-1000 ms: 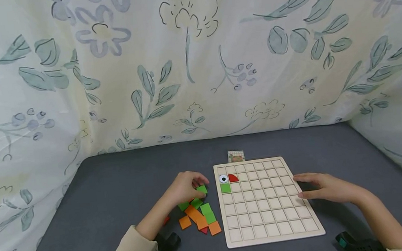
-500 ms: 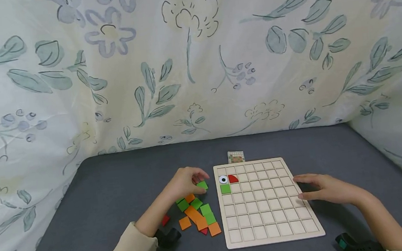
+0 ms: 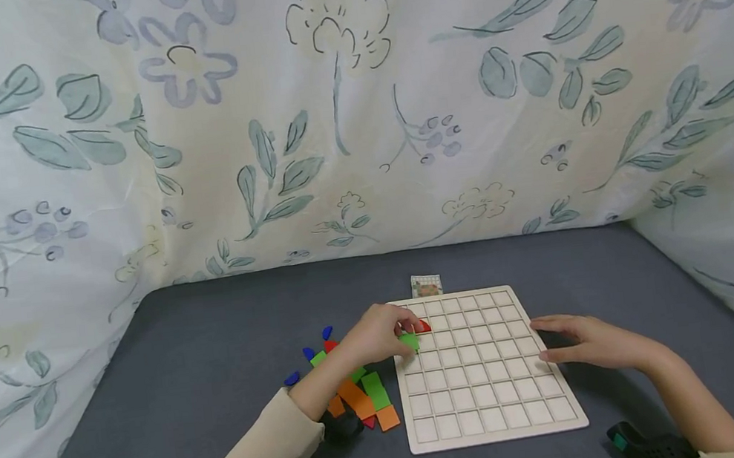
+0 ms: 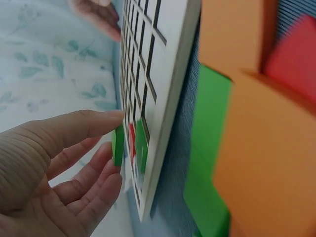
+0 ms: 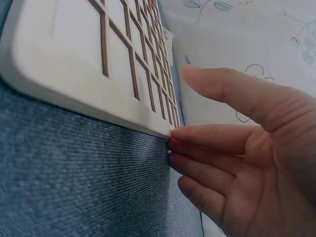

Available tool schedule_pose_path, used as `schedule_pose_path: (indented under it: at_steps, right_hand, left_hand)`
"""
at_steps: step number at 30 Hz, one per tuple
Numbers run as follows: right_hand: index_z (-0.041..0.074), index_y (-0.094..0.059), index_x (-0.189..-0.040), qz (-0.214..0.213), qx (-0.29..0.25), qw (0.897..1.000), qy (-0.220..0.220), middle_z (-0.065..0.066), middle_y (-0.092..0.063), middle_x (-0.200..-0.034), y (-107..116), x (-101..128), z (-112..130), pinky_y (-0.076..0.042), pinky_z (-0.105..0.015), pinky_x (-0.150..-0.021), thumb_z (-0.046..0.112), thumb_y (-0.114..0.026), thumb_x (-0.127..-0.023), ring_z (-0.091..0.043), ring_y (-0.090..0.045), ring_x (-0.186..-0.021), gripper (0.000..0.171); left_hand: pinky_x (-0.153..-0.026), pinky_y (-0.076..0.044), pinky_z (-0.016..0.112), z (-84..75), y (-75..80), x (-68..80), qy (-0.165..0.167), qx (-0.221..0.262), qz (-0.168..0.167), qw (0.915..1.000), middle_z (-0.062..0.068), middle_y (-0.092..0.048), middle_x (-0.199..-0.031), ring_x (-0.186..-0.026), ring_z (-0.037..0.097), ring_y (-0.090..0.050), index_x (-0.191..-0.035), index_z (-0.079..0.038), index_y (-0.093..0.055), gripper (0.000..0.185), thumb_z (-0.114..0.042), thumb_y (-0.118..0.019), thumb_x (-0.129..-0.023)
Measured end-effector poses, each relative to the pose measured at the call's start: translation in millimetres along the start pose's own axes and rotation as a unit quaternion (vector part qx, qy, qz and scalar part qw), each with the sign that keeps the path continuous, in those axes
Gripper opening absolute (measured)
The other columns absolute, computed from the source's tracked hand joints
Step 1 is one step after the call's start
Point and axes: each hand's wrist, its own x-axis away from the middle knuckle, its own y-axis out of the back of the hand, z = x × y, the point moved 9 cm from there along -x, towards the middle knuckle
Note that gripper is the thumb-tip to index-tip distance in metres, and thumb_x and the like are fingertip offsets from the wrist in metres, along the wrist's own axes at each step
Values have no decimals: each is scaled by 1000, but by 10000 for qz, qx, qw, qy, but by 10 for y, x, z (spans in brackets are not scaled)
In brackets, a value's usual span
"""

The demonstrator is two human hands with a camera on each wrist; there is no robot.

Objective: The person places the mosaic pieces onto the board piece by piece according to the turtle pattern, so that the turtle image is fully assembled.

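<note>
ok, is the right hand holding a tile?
No: the right hand lies flat with straight fingers against the right edge of the grid board, holding nothing.

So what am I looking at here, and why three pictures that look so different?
There is no machine: a person works with two bare hands and wears three cameras. The wide picture comes from the head, looking down at a grey table. The two close-ups come from the wrists, so everything looks huge and tilted.

On the table lies a wooden grid board, with a pile of loose coloured tiles beside it and a small picture card behind it.

The left hand pinches a green tile at the board's top left corner, where a green and a red piece already sit. The right hand lies flat, fingers straight, against the board's right edge.
</note>
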Motion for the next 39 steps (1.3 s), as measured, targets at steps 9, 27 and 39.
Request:
schedule_pose_path:
  at_steps: [9,27,39]
  right_hand:
    - [-6,-39,-136,51,-47,10000,-44,-31,-34,-139,-12,-11,6,-33,-62,-92,35,-61,-87,-53,-28,-126,68]
    - [-7,-39,-135,-21,35,10000,-45,-31,-35,-138,4,5,-8,-35,-62,-92,35,-62,-87,-53,-29,-125,68]
    - [-7,-40,-135,4,20,9999,-118,-31,-36,-138,22,1,-6,-35,-62,-92,35,-62,-86,-52,-29,-126,69]
  left_hand:
    - [-65,-44,19,-82,-83,-130,-263,13,-5,9997,-2,-64,-85,-74,10,-54,-99,-9,-69,29,-8,-78,-72]
    - [-66,-44,18,-100,-209,-257,-542,-133,71,9984,3,-67,-84,-76,13,-58,-96,-8,-70,25,-7,-78,-72]
    - [-68,-43,17,-107,-194,-237,-509,-59,144,9986,0,-68,-88,-78,11,-57,-100,-11,-70,28,-10,-78,-73]
